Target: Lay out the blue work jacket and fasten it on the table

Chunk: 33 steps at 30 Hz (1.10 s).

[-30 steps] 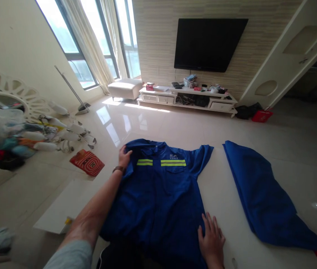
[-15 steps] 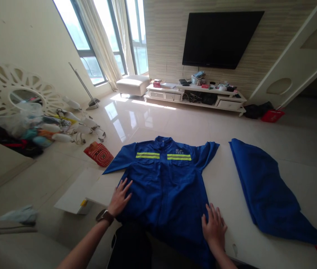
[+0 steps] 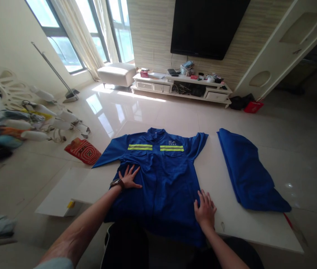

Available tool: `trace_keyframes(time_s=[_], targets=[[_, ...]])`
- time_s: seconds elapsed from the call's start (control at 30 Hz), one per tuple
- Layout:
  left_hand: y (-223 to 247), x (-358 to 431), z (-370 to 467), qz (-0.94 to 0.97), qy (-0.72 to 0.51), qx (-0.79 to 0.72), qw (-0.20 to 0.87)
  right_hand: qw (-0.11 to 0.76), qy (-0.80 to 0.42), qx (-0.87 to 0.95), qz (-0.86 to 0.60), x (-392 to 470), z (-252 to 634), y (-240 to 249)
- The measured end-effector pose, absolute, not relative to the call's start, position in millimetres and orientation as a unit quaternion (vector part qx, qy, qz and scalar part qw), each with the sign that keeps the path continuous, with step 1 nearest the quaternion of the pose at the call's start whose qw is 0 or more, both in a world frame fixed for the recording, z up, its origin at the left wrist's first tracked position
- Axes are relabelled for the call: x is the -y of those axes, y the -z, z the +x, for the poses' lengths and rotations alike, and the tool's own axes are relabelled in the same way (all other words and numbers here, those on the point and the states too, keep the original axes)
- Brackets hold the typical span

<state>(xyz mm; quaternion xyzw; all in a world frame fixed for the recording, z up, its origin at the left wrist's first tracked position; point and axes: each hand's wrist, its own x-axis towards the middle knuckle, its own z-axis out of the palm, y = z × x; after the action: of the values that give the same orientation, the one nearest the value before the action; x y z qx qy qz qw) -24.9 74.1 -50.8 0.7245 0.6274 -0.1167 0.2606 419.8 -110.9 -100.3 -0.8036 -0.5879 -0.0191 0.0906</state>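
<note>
A blue short-sleeved work shirt with yellow reflective stripes lies flat on the white rectangular table at frame centre. The left hand rests on the shirt's left part, the right hand on its lower right edge. A folded blue cloth garment lies on the table right of the shirt, apart from it. A red patterned bag sits on the floor at centre left

A blue work shirt lay flat on the white table. The left hand and right hand pressed on it, fingers spread. Blue trousers lay beside.
</note>
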Motion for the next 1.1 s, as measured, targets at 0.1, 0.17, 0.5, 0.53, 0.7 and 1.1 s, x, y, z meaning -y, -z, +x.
trace_keyframes(time_s=[0.1, 0.17, 0.5, 0.53, 0.7, 1.1], targets=[[53.9, -93.0, -8.0, 0.733, 0.119, -0.619, 0.255, 0.073, 0.018, 0.582, -0.810, 111.9, 417.2, 96.6], [55.3, -106.8, 5.6, 0.735, 0.118, -0.618, 0.251, 0.057, 0.022, 0.576, -0.815, 110.2, 415.3, 94.1], [68.7, -164.8, 46.2, 0.741, 0.080, -0.626, 0.232, 0.040, 0.015, 0.619, -0.784, 59.1, 426.1, 87.5], [70.8, -166.0, 46.6, 0.740, 0.074, -0.628, 0.228, 0.041, 0.009, 0.626, -0.778, 56.6, 426.9, 88.5], [71.1, -142.8, 54.1, 0.713, 0.071, -0.657, 0.234, 0.033, -0.025, 0.629, -0.776, 53.9, 425.2, 89.0], [34.9, 21.5, 35.8, 0.650, 0.000, -0.746, 0.144, -0.048, -0.032, 0.632, -0.772, 128.7, 493.4, 39.4]])
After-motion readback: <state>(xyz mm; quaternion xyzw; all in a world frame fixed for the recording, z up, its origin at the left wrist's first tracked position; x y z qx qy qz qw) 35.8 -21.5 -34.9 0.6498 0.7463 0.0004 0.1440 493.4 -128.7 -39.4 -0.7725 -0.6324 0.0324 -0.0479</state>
